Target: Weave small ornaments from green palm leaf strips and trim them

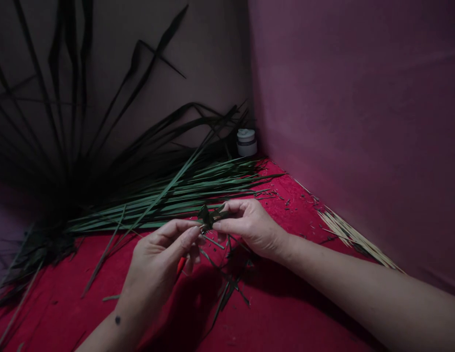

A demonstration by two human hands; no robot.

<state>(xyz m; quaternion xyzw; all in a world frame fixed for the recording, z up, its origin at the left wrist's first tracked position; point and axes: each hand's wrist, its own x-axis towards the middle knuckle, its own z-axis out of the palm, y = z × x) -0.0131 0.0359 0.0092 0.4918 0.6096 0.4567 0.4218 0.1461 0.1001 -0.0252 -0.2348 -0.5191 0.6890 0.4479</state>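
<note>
Folded leaf (pixel 210 217), axis approx. L–R, one tip up, in L hand (pixel 157 259) & R hand (pixel 257 230) pinch

A small, dark green folded leaf piece (pixel 209 218) is resting pinched between the fingertips of the left hand (pixel 157 256) and the right hand (pixel 255 229), its pointed tips sticking upward. A slim, bright red object (pixel 181 266) is showing at a tilt by the left hand's fingers, below the leaf piece. Narrow, dark green leaf strips (pixel 224 296) are lying loosely crossed, also below the leaf piece.
</note>
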